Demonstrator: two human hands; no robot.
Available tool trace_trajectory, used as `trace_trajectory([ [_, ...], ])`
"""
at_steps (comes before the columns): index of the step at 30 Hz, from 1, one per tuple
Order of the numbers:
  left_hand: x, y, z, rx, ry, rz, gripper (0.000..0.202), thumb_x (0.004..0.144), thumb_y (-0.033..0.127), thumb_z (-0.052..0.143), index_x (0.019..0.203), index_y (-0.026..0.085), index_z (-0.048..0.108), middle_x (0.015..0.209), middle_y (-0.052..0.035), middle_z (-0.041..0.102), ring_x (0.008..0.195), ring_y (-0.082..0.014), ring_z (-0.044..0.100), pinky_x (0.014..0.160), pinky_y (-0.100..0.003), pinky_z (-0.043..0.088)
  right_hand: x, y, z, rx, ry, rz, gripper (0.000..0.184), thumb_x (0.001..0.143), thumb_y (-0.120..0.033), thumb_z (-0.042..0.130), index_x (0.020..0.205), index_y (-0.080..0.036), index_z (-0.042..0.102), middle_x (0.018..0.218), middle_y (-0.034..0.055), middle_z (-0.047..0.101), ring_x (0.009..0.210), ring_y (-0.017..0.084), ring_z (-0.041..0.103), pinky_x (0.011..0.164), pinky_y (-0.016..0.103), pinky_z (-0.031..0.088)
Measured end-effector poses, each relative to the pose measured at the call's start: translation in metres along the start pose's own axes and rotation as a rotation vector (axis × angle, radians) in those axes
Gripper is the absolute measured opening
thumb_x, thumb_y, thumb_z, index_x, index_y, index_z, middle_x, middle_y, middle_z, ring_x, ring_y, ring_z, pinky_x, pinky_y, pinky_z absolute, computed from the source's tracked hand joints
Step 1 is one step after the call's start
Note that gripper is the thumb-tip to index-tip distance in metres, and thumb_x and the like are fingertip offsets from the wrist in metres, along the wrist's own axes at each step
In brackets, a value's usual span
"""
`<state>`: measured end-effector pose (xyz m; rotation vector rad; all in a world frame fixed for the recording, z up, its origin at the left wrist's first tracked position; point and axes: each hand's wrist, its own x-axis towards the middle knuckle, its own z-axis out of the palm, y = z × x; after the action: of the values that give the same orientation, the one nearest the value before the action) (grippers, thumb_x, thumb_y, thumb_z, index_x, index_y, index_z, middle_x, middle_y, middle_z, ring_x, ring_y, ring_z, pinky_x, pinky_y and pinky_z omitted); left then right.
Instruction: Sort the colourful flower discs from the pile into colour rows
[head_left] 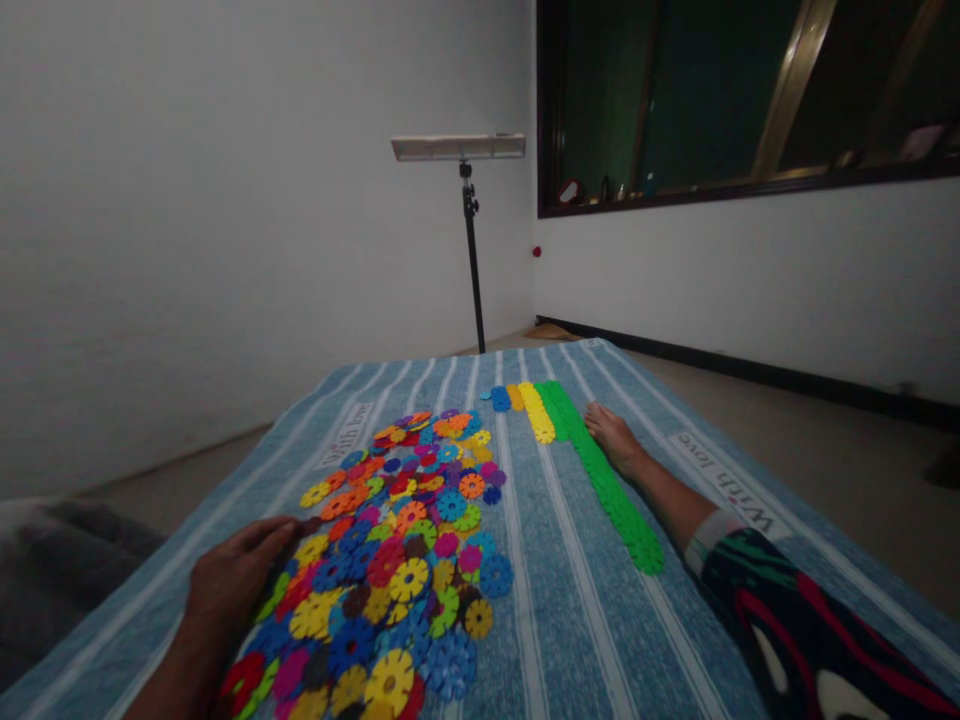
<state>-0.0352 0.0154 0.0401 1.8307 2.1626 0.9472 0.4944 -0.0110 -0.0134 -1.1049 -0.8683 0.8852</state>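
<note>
On the striped blue blanket (555,600), the left hand (232,578) lies flat, fingers spread, on the edge of a mixed heap of snowflake discs (405,545), gripping nothing. Single-colour rows (600,475) beside the bare foot (611,435) lie apart from it, seemingly kept sorted; the right hand is out of view.

White stripes cross the blue cloth blanket (570,620). The heap of plastic flower discs (397,560) mixes red, yellow, blue, orange; the long disc row (607,490) is green.
</note>
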Motion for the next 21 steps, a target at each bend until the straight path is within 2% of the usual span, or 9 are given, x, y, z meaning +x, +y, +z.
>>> trace_trajectory([
  [5,-0.002,0.003,-0.002,-0.045,-0.058,-0.070,0.037,0.075,0.044,0.058,0.090,0.016,0.078,0.105,-0.0079,0.077,0.100,-0.0287,0.069,0.090,-0.036,0.052,0.000,-0.001,0.000,0.006,-0.005,-0.013,0.050,0.069,-0.071,0.065,0.087,-0.025,0.062,0.073,-0.0005,0.066,0.082,0.019,0.066,0.069,0.026,0.050],
  [9,-0.004,0.009,-0.004,-0.055,-0.054,-0.093,0.039,0.074,0.045,0.058,0.090,0.016,0.078,0.105,-0.0089,0.077,0.101,-0.0292,0.069,0.088,-0.035,0.053,0.000,0.000,0.000,0.023,-0.005,-0.012,0.049,0.069,-0.070,0.066,0.086,-0.025,0.061,0.074,-0.0018,0.065,0.078,0.017,0.065,0.068,0.025,0.050],
  [14,-0.006,0.012,-0.005,-0.087,-0.027,-0.101,0.033,0.070,0.043,0.061,0.082,0.018,0.078,0.100,-0.0066,0.078,0.099,-0.0288,0.069,0.089,-0.036,0.053,0.000,0.000,-0.001,-0.015,0.016,-0.003,0.047,0.071,-0.070,0.064,0.084,-0.025,0.061,0.078,0.0007,0.068,0.086,0.019,0.066,0.072,0.027,0.051],
  [21,-0.004,0.010,-0.004,-0.075,-0.046,-0.093,0.036,0.072,0.044,0.059,0.087,0.016,0.077,0.101,-0.0089,0.078,0.098,-0.0295,0.069,0.087,-0.037,0.053,-0.006,-0.001,-0.002,0.022,0.040,-0.007,0.047,0.070,-0.068,0.067,0.087,-0.025,0.063,0.085,0.0023,0.070,0.094,0.020,0.067,0.082,0.029,0.053],
])
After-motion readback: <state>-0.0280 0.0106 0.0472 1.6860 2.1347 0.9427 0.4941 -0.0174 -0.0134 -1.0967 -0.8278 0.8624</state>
